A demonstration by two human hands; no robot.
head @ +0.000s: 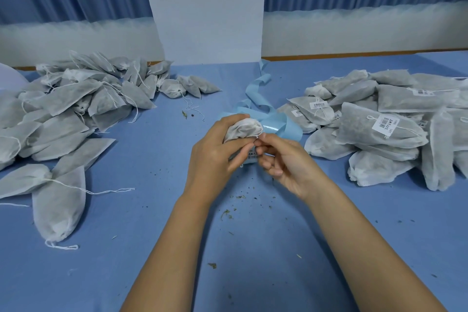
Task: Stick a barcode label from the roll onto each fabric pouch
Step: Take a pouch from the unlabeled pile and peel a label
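Our left hand (215,149) grips the grey-white fabric pouch (243,129) above the blue surface (152,210), long axis 12 to 6 o'clock. Our right hand (281,159), at the pouch's 4 o'clock, pinches the white barcode label (252,157) at its lower end.

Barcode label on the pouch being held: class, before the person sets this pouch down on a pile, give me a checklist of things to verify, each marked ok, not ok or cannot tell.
1. Pouch gripped by the left hand: ok.
2. Barcode label at the pouch, by the left thumb: ok.
3. Label flat and fully stuck: cannot tell, fingers cover most of it.
4. Right hand holding the label: cannot tell; its fingertips are at the label's edge.
5. Labelled pile on the right, ready to receive the pouch: ok.
6. Blue backing strip tidy: not ok, it trails loose over the table.
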